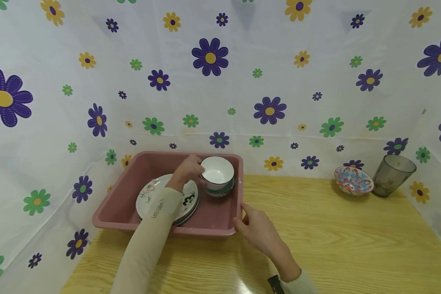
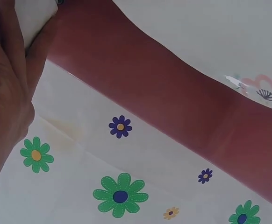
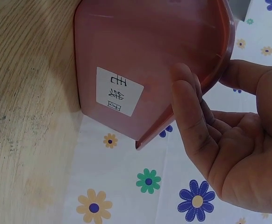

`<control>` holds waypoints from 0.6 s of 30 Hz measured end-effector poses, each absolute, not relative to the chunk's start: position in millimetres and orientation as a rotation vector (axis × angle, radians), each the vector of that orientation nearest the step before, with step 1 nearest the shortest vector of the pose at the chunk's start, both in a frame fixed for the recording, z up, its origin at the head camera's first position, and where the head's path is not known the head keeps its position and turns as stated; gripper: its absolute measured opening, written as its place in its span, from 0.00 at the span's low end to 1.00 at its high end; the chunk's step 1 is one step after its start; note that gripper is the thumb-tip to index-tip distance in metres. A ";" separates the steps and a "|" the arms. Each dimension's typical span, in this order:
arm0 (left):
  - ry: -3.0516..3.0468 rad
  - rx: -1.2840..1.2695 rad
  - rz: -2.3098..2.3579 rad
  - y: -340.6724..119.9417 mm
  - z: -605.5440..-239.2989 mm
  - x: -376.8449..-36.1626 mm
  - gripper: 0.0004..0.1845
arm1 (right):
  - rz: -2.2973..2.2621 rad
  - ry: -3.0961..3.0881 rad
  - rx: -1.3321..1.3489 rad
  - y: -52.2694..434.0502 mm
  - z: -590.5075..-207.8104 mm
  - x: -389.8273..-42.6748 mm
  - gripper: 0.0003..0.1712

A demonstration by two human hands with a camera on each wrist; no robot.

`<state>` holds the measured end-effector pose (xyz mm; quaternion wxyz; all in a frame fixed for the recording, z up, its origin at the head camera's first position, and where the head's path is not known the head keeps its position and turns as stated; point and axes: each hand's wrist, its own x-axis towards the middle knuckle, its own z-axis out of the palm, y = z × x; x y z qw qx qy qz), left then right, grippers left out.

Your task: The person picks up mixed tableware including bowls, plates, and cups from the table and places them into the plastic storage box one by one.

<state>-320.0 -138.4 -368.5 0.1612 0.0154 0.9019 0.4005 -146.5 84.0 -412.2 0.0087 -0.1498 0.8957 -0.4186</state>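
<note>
The right hand holds the rim of the pink tub, the thumb above the rim and the fingers under it. A white label sits on the tub's wall. The tub stands on the wooden table, near the flower cloth.

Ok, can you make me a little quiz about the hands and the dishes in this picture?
1. True or false: the left hand grips a white bowl inside the pink tub.
2. Where is the right hand? A) on the tub's near right corner B) on the grey cup C) flat on the wooden table
3. What lies in the tub under the left forearm?

Key
1. True; the bowl sits on another bowl.
2. A; the right wrist view shows the thumb and fingers on either side of the rim.
3. A stack of plates. The patterned bowl and the cup stand far off, at the table's back right.
</note>
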 end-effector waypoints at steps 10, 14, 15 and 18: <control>2.621 0.070 1.017 -139.7 -373.1 -325.1 0.10 | -1.332 2.778 -0.493 84.7 -412.1 -145.2 0.21; 2.638 0.087 0.976 -138.7 -375.1 -328.3 0.08 | -1.323 2.793 -0.495 84.7 -411.9 -145.7 0.21; 2.641 0.093 0.962 -138.6 -375.7 -328.9 0.08 | -1.320 2.798 -0.495 84.7 -411.9 -145.9 0.20; 2.646 0.101 0.936 -137.6 -378.2 -329.8 0.08 | -1.317 2.808 -0.496 85.1 -412.0 -146.1 0.20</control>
